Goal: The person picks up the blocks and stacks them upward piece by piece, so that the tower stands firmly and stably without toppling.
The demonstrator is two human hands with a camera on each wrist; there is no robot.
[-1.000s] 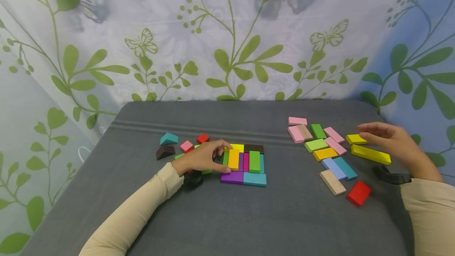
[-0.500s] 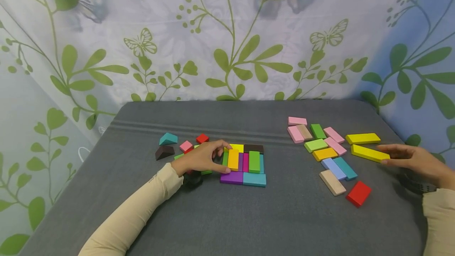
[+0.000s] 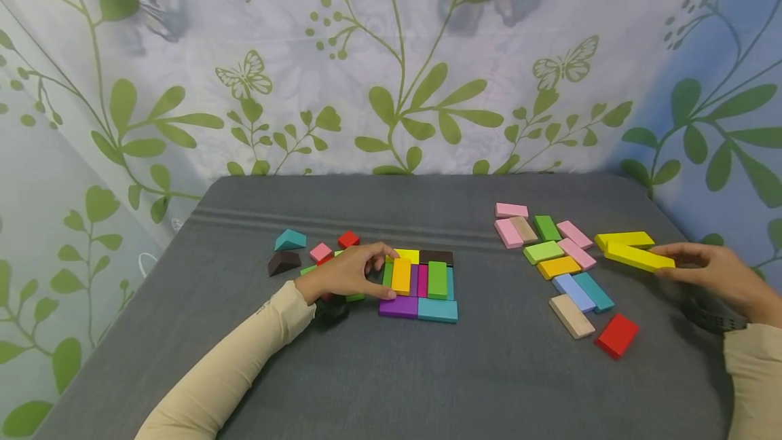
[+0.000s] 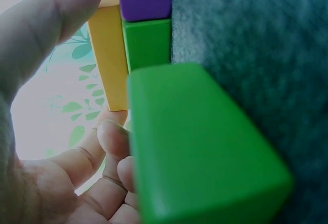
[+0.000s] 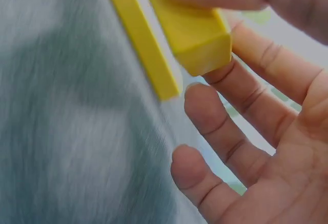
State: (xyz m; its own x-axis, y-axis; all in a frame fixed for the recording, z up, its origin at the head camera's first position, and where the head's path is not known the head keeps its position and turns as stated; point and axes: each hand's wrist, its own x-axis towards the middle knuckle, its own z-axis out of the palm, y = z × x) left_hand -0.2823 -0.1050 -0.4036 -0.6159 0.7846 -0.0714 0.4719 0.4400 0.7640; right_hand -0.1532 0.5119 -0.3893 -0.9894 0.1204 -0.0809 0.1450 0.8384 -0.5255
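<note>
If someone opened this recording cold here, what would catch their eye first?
Probably the long yellow block pinched by the right hand at far right, another yellow block just behind it. Next, the flat patchwork of colored blocks near the middle of the gray table, where the left hand holds an orange block on top. The leaf-print curtain across the head view's upper part also stands out.

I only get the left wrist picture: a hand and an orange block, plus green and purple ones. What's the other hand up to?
Observer: The right hand is pinching a long yellow block.
Visitor: Are all the blocks straight-sided bars?
Observer: No, a teal triangular block lies toward the left in the head view.
Visitor: Anything red over by the right hand?
Observer: Yes, a red block on the gray surface.
</note>
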